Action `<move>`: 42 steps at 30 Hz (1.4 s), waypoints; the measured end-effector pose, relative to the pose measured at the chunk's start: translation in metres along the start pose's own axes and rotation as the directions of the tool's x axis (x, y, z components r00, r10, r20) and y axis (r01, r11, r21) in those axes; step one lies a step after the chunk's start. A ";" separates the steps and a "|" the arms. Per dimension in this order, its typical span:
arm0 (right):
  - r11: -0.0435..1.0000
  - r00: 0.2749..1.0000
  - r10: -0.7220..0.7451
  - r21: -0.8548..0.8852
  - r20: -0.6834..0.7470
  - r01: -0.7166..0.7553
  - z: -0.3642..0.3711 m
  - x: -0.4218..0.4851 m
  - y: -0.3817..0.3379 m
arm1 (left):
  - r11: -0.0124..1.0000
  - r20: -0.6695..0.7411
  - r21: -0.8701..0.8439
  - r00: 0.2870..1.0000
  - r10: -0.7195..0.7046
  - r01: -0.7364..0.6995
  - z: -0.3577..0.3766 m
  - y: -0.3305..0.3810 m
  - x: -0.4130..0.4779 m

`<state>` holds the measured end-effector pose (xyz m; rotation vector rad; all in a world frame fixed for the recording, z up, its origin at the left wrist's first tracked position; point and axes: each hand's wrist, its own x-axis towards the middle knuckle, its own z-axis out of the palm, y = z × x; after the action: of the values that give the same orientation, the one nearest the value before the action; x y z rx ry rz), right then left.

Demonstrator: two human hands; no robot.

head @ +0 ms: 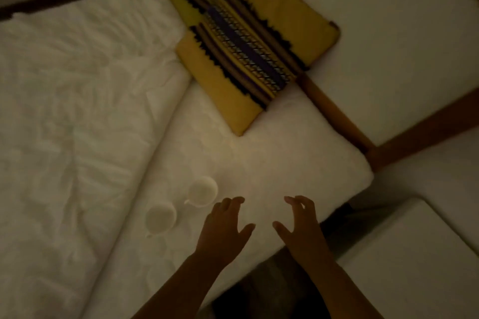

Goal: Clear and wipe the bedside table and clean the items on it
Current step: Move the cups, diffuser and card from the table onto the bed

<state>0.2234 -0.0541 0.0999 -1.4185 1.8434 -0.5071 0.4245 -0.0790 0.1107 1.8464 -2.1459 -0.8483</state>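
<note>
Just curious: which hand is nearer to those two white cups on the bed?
The left hand. Its fingers are close beside the nearer cup; the right hand, also empty, hovers farther away.

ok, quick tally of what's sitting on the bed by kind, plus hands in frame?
White cups: 2, one farther along the bed, one nearer the camera
Yellow patterned cushions: 1
Hands: 2, left and right, both open and empty
Total: 5
</note>
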 end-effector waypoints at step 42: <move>0.729 0.427 0.645 0.343 -0.634 -0.592 -0.264 -0.243 0.467 | 0.706 0.508 -0.043 0.593 0.625 -0.707 0.453 0.460 -0.015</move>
<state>-0.2512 0.2863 0.0220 -0.3309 2.7630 -0.7902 -0.1834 0.0993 -0.0142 0.7037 -2.9791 -1.0229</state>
